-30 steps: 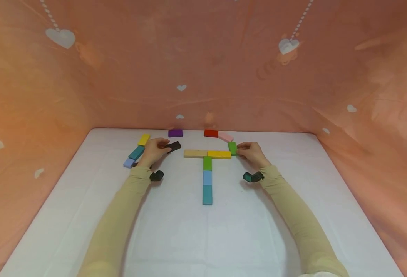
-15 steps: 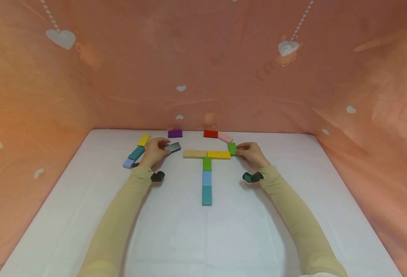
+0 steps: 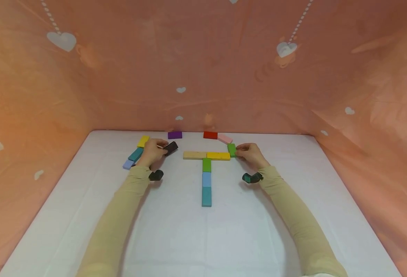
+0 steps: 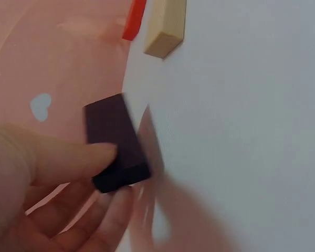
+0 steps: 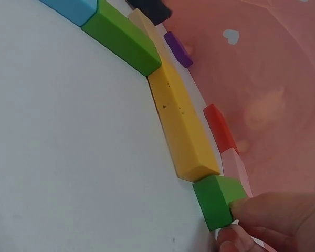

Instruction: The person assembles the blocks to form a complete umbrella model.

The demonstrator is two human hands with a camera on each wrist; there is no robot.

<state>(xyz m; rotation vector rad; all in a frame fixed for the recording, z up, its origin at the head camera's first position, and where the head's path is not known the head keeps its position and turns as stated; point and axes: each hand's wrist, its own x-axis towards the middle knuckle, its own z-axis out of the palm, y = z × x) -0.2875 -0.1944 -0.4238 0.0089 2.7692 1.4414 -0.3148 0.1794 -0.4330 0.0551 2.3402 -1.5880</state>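
Nearest on the white cloth-covered table [image 3: 238, 231], a flat teal rectangular block [image 3: 206, 197], a light-blue rectangular block [image 3: 206, 179] and a bright-green rectangular block [image 3: 206, 165] run end to end away from the person. They meet a crossbar: a bare-wood plank [image 3: 195, 155] left, a long yellow block [image 3: 218, 156] right. At its right end, the right hand [image 3: 251, 154] pinches a short green block [image 3: 232, 150] that touches the yellow. Left of the crossbar, the left hand [image 3: 153, 152] pinches a black rectangular block [image 3: 171, 148], tilted, between thumb and fingers. Farthest lie a pink block [image 3: 225, 138], a red block [image 3: 210, 135] and a purple block [image 3: 175, 135].
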